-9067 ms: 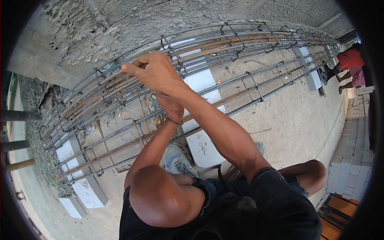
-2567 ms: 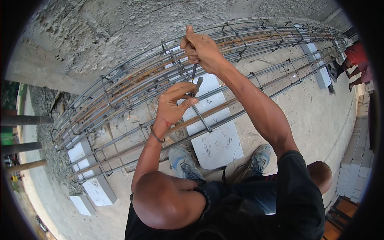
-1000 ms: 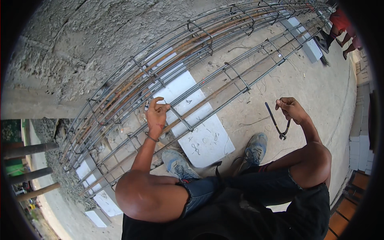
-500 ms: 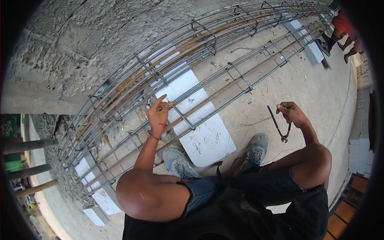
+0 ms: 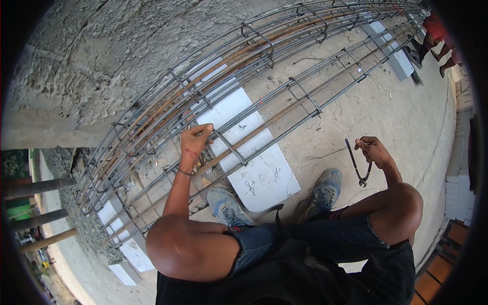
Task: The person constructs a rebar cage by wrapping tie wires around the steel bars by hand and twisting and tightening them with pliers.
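Nearest, lower centre: denim shorts [image 5: 315,239] and bent knees, a left sneaker [image 5: 227,206] and right sneaker [image 5: 328,189] beyond. Hands well apart. Right of centre, right hand [image 5: 373,151] clasps one handle of pincers [image 5: 354,161]; head hangs down, handles spread, other handle free. Left of centre, left hand [image 5: 195,141] has thumb and fingertips drawn together at the upper end of a steel stirrup [image 5: 230,147]; grip on it cannot be told. Stirrup lies on the nearer rebar cage [image 5: 264,126], above a white block [image 5: 262,178]. Farther, upper right: person in red [image 5: 434,30].
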`<move>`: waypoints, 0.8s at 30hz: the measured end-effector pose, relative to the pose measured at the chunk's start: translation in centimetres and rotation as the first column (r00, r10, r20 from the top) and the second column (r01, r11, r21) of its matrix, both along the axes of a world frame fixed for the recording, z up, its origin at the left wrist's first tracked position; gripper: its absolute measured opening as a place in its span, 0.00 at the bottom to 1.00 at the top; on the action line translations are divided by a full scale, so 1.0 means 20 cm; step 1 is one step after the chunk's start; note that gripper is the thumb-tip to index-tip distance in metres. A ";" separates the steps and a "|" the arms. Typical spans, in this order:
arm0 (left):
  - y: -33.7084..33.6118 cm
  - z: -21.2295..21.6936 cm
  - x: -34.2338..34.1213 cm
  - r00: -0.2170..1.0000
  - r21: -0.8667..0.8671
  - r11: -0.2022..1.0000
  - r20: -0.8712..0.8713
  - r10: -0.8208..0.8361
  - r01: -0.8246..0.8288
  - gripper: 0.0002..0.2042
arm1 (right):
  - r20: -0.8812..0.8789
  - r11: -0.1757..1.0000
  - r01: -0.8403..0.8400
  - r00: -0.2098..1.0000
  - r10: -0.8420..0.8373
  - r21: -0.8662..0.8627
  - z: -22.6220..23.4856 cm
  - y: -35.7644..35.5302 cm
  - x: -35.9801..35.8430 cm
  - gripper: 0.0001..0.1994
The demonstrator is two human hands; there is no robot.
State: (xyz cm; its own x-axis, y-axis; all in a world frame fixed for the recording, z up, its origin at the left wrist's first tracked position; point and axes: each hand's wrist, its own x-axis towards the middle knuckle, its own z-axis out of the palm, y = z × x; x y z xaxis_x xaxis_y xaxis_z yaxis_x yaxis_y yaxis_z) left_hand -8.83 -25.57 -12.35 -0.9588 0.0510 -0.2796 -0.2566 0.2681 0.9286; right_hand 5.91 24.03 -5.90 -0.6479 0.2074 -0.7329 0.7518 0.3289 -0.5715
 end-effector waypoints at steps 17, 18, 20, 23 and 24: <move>-0.06 0.08 -0.18 0.832 0.142 0.983 0.554 0.016 -0.114 0.17 | -0.016 0.999 0.031 0.999 -0.031 -0.017 0.00 -0.02 0.00 0.17; -0.08 0.09 -0.19 0.824 0.210 0.975 0.563 -0.066 -0.066 0.17 | -0.018 0.999 0.028 0.999 -0.029 -0.030 -0.02 -0.02 0.00 0.17; -0.11 0.09 -0.18 0.810 0.273 0.962 0.569 -0.142 -0.023 0.17 | -0.016 0.999 0.022 1.000 -0.022 -0.048 -0.07 -0.02 -0.01 0.17; -0.06 0.10 -0.15 0.811 0.290 0.957 0.564 -0.153 -0.021 0.14 | 0.011 0.999 0.028 1.000 -0.028 -0.022 -0.11 0.02 0.02 0.18; -0.04 0.07 -0.12 0.923 0.178 0.981 0.386 0.002 -0.077 0.13 | 0.002 0.997 0.009 1.000 -0.009 0.073 -0.12 0.03 0.03 0.19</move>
